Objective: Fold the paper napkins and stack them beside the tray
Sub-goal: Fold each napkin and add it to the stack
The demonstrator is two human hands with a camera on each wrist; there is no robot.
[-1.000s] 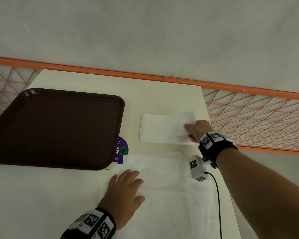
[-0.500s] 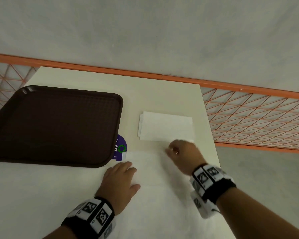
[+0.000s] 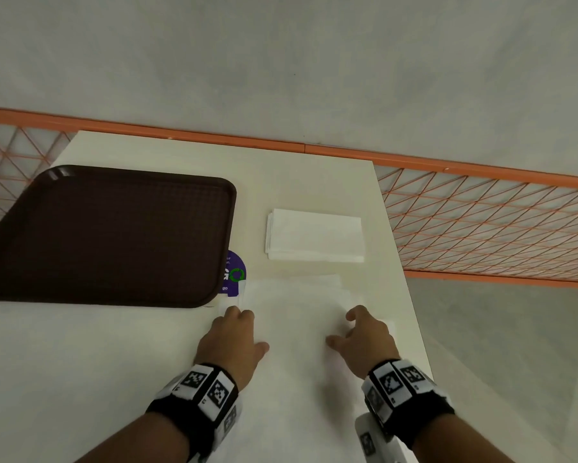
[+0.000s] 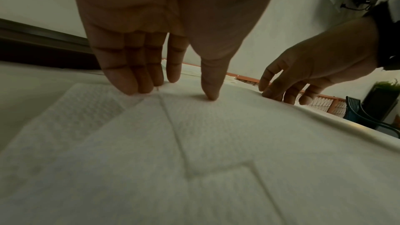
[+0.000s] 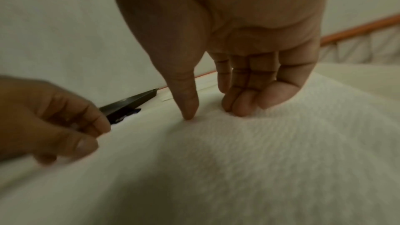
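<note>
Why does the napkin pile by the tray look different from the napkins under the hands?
The folded stack is small and tidy, while the unfolded napkins lie spread out wide, overlapping unevenly. Nobody touches the stack; the left hand and right hand press fingertips on the unfolded ones. Both are white paper lying flat on the table.

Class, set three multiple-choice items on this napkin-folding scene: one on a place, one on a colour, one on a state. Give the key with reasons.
1. Where does the folded napkin stack lie?
A. on the tray
B. on the table, right of the tray
C. under the left hand

2. What colour is the tray?
A. dark brown
B. orange
C. white

3. What is the right hand doing?
A. gripping the tray
B. lifting the stack
C. fingertips resting on the unfolded napkins

Key: B, the stack sits on bare table beside the tray; A, the tray is dark brown; C, the right wrist view shows its fingertips on the napkin.
</note>
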